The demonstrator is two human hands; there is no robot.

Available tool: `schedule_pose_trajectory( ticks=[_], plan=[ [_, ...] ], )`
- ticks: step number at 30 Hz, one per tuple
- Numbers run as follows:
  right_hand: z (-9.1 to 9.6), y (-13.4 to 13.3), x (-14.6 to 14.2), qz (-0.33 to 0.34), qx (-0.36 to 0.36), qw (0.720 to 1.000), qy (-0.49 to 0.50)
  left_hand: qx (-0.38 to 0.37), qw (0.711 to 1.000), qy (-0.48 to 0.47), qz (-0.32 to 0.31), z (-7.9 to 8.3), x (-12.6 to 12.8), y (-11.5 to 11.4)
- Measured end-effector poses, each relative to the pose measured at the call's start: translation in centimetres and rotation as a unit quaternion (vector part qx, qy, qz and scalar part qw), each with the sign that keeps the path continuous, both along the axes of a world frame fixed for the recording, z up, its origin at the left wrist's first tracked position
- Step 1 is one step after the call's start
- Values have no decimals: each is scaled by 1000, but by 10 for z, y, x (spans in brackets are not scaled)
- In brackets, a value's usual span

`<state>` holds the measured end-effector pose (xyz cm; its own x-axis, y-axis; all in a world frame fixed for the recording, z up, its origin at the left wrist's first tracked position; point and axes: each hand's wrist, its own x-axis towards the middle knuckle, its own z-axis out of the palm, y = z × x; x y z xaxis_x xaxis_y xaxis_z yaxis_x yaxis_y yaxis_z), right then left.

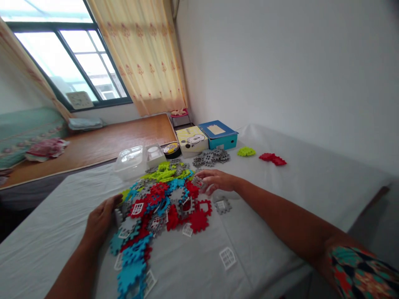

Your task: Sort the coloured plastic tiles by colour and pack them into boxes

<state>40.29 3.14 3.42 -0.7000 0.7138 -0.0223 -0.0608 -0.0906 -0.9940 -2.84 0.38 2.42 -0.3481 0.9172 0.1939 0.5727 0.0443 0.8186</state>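
A heap of foam puzzle pieces in red, blue, grey and lime lies on a white sheet. My left hand rests at the heap's left edge, fingers curled around a grey piece. My right hand reaches over the heap's far right side, fingers bent and touching a grey piece. Sorted piles sit farther off: grey, lime and red.
A clear plastic tub and a small one stand behind the heap, with a round tin, a cartoon box and a blue box. Loose white window inserts lie near me. A wall runs along the right.
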Motion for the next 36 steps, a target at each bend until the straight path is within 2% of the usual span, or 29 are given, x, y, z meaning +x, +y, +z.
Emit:
schedule_pose_trajectory(
  ticks=[3,4,6,8,9,11,12,14,16,17,18,19,22,23,25,27,29,32,33,34,36],
  plan=[
    [2,0,8,83,-29,996,-8,5,1000,14,4,2,1,0],
    [2,2,11,88,-23,996,-11,4,1000,11,6,3,2,-1],
    [0,10,19,30,8,999,-8,2,1000,7,8,3,3,-1],
    [-3,24,31,-117,63,991,-12,1,1000,6,8,3,3,-2],
    [-5,32,38,-207,99,973,-27,1,1000,8,6,2,2,-1],
    [-8,47,52,-364,177,910,-88,4,1000,16,2,0,0,0],
    [-10,54,58,-419,216,873,-123,7,1000,20,1,-1,0,0],
    [-12,61,65,-473,292,809,-192,9,1000,25,-1,-3,-1,1],
    [-12,60,64,-474,361,762,-254,7,1000,25,1,-4,-1,1],
    [-13,57,60,-460,387,748,-281,5,1000,24,2,-4,-1,1],
    [-13,52,55,-433,406,747,-300,3,1000,24,2,-5,-1,1],
    [-13,46,48,-389,418,760,-309,1,1000,24,2,-5,-1,2],
    [-17,27,22,-208,427,830,-293,-4,1000,27,-6,-7,-3,3],
    [-19,22,14,-161,431,840,-288,-4,1000,28,-8,-8,-3,3],
    [-23,14,2,-119,446,837,-295,-5,999,30,-11,-9,-6,4],
    [-23,11,-3,-113,453,830,-306,-5,999,34,-10,-9,-8,4],
    [-20,13,-2,-114,441,838,-301,-5,999,37,-11,-9,-9,4],
    [-9,24,17,-158,410,844,-307,-6,999,38,-15,-8,-9,3],
    [-4,29,28,-197,404,831,-328,-9,999,38,-15,-7,-9,3],
    [1,34,42,-246,401,804,-363,-11,999,39,-16,-7,-9,3],
    [9,42,79,-361,387,713,-460,-15,999,45,-17,-5,-8,3]
  ],
)
